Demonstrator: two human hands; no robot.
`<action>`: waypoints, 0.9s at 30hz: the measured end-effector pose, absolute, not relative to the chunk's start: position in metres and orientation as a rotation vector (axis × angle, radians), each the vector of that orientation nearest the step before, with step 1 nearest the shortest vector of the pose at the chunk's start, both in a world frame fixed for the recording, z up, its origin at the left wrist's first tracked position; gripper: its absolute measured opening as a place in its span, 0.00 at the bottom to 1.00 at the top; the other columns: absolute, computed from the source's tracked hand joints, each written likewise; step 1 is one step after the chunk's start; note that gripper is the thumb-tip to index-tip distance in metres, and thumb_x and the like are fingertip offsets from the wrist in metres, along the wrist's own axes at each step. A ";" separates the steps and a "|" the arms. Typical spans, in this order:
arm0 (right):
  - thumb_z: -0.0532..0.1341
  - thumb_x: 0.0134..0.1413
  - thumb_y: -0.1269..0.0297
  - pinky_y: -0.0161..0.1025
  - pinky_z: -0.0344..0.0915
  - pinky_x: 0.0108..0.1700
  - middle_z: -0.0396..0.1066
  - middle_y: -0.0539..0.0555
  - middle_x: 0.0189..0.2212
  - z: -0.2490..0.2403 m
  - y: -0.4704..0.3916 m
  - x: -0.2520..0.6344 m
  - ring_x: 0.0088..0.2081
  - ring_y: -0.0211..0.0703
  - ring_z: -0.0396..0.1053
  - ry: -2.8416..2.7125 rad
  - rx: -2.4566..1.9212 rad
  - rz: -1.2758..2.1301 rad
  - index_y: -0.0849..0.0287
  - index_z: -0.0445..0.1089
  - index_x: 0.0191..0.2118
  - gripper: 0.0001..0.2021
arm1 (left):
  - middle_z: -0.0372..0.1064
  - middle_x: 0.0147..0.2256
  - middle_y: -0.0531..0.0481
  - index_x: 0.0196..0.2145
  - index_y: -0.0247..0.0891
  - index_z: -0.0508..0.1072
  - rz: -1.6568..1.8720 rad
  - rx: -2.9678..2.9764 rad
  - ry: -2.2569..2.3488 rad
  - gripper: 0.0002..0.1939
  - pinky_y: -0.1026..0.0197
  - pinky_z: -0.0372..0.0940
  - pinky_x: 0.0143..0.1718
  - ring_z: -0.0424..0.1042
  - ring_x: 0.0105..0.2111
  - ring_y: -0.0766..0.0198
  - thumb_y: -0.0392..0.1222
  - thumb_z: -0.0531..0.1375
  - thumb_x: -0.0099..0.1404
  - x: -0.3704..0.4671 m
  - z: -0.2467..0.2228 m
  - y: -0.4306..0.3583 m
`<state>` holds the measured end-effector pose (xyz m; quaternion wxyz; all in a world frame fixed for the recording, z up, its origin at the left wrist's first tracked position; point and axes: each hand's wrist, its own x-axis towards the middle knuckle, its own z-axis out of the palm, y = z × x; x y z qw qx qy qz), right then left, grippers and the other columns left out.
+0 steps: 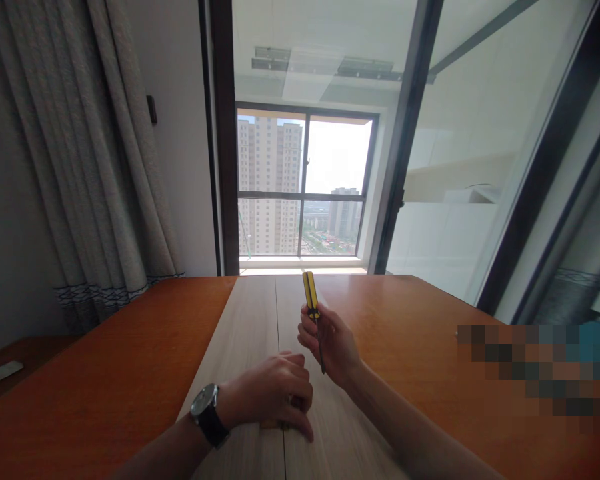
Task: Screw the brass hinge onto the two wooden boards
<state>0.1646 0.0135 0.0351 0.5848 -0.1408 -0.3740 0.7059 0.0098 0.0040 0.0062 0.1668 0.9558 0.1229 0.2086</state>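
My right hand is closed around a screwdriver near the base of its yellow-and-black handle. The handle points up and the thin metal shaft slants down across the palm. To the left of it, my left hand is curled low over two pale wood-grain boards, its fingers bent in towards the thumb. What those fingers hold, if anything, is hidden. A small brass-coloured piece shows beneath this hand, at the seam between the boards; its shape is mostly covered.
The boards lie lengthwise on an orange-brown wooden table. A dark-strapped watch is on my left wrist. Beyond the far table edge is a glass door with a dark frame. A grey curtain hangs on the left. A blurred-out patch covers the right side.
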 end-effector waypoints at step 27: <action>0.65 0.52 0.56 0.30 0.48 0.19 0.58 0.45 0.18 0.032 0.016 0.165 0.17 0.31 0.51 -0.907 -0.355 1.625 0.63 0.72 0.32 0.13 | 0.66 0.27 0.54 0.27 0.37 0.66 0.371 2.759 0.330 0.09 0.61 0.61 0.42 0.63 0.31 0.64 0.27 0.58 0.48 0.005 0.027 -0.006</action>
